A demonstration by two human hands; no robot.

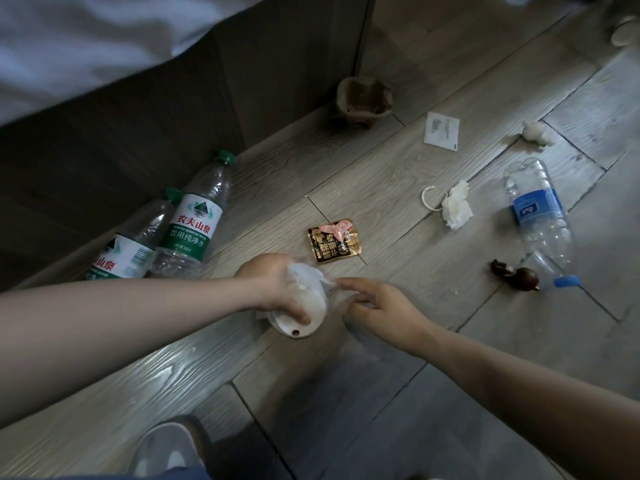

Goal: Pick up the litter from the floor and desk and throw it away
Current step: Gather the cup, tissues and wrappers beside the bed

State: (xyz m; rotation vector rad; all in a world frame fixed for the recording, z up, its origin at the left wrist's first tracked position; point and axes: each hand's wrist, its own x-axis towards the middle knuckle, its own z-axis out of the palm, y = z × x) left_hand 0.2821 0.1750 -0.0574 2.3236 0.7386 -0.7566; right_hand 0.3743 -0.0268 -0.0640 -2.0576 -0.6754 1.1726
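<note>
Collection is in hand: left hand (273,284) grips a white cup (304,322) with crumpled film, right hand (382,306) reaches loose-fingered beside it, likely next for the snack packet (335,244) just farther.

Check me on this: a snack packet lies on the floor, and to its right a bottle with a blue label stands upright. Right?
Not quite. The bottle with the blue label lies on its side on the floor; it does not stand upright, as the head view shows. The snack packet does lie on the floor to its left.
</note>
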